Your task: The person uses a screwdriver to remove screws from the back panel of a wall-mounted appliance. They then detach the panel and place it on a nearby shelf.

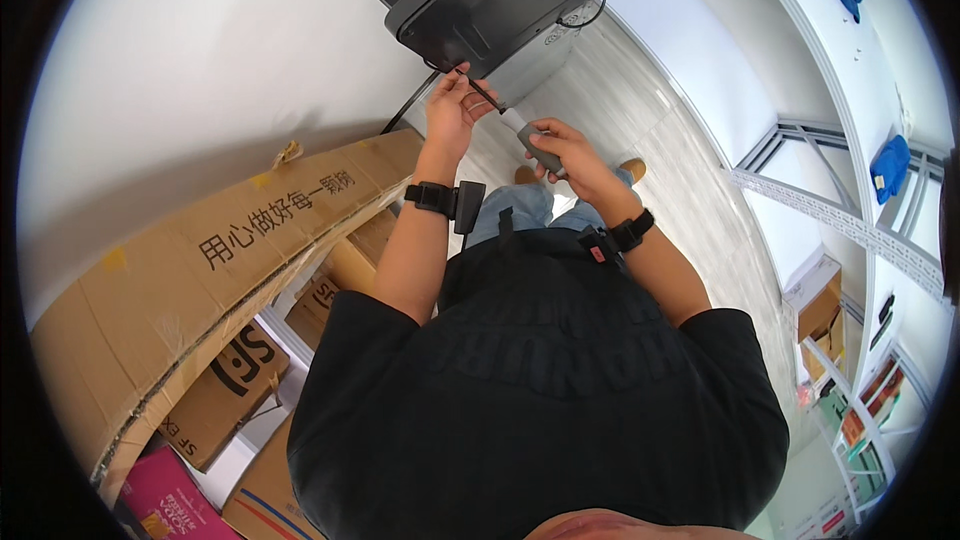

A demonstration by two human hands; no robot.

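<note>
My right hand (558,151) is closed round the grey handle of a screwdriver (540,145). Its dark shaft slants up and to the left, toward my left hand (457,110). There the thumb and index finger pinch together at the shaft's tip, while the other fingers lie along the shaft. Whatever small thing may be between those fingertips is too small to make out. Just beyond them is the lower edge of a large black panel (500,15), the underside or back of a machine with a beige part on top.
Cardboard boxes (130,305) line the left side, one with a long curved-looking edge beside my left arm. A black cable (585,22) loops from the panel. White metal shelving (800,180) with blue cloths (889,168) stands on the right. Below lies a grey wood-look floor (690,155).
</note>
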